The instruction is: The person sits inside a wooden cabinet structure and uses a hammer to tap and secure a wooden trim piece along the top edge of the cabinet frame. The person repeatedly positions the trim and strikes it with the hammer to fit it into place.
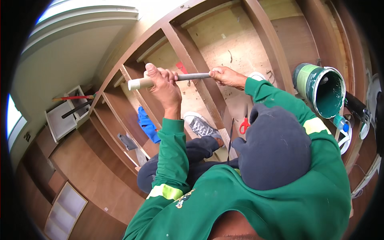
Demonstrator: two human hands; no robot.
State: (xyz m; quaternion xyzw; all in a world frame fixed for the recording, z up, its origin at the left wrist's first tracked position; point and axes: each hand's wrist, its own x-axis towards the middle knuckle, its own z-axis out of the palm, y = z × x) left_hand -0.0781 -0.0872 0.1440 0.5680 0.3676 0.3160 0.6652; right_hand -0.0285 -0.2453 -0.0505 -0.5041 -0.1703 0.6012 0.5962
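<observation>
A straight rod (194, 76) with a pale, thicker end and a thinner grey shaft lies sideways across both hands. My left hand (166, 88) is closed around it where the pale end meets the grey part, thumb raised along the top. At the shaft's other end, my right hand (230, 77) grips the grey tip between thumb and fingers. The tip itself is hidden by those fingers. Both hands are above a brown wooden frame (196, 64) with open bays. Below the right forearm are red-handled scissors (244, 126), partly hidden by my bent knee.
An open bucket (300, 82) with dark green paint inside lies tilted at the right. A blue cloth (147, 125) rests in a bay beside my grey sneaker (199, 125). A small red piece (181, 67) lies behind the rod. White shelf boxes (61, 121) stand far left.
</observation>
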